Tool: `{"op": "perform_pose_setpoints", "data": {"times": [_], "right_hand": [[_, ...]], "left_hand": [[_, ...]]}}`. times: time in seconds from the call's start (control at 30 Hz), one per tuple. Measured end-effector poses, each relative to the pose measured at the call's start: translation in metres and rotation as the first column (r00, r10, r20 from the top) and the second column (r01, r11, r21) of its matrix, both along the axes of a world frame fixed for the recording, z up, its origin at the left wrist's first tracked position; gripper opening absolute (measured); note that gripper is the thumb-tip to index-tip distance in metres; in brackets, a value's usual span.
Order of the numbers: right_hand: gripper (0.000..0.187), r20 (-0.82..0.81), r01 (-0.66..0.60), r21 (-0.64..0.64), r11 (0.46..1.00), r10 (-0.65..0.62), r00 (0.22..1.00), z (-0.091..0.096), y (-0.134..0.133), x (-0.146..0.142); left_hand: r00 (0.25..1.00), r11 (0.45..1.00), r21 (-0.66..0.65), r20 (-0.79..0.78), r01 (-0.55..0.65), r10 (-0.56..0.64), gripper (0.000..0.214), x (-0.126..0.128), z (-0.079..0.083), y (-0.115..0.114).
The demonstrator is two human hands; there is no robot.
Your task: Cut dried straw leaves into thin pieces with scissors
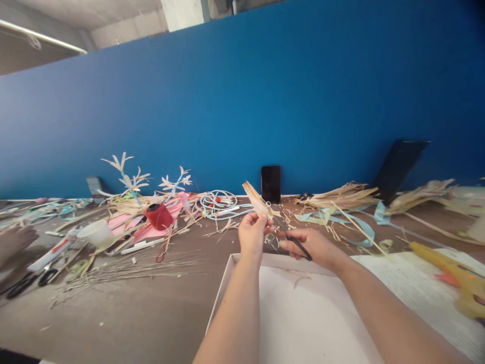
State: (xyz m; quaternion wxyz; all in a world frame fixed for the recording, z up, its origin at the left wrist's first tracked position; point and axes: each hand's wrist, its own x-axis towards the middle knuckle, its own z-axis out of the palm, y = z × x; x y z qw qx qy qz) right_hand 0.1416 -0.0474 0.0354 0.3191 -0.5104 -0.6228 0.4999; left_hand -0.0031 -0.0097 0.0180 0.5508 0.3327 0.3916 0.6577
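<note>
Between the thumb and fingers of my left hand is a strip of dried husk, pale tan and pointing up and to the left. My right hand is closed around the dark handles of a pair of scissors. Their blades reach left toward the lower end of the strip, close to my left fingers; whether they touch it I cannot tell. Both hands are above the far edge of a shallow white box. Curled shavings lie just beyond that edge.
A phone leans against the blue partition. To the right are husk bundles, blue ribbon and a yellow glue gun. Leftward lie a red spool, white cup, coiled tubing and another person's hand.
</note>
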Motion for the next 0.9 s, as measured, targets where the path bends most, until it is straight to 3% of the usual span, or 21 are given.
{"op": "perform_pose_setpoints", "data": {"times": [0.17,0.47,0.67,0.9], "right_hand": [[0.058,-0.048,0.009,0.029,1.0,-0.008,0.999,-0.005,0.001,-0.004],[0.058,-0.065,0.071,0.05,0.996,-0.067,0.996,-0.009,0.004,-0.004],[0.054,-0.034,0.065,0.053,0.996,-0.063,0.997,-0.006,0.003,-0.004],[0.054,-0.11,0.033,0.045,0.998,-0.028,0.994,-0.008,0.001,-0.007]], "left_hand": [[1.0,1.0,-0.022,0.021,0.02,-0.02,0.025,0.003,0.003,-0.003],[0.996,1.0,0.01,-0.091,0.022,-0.021,0.024,0.005,-0.005,-0.004],[0.998,0.999,-0.015,0.039,0.051,-0.051,0.022,0.008,0.002,-0.005],[0.99,0.998,-0.031,0.127,0.057,-0.053,0.021,0.008,0.006,-0.007]]}}
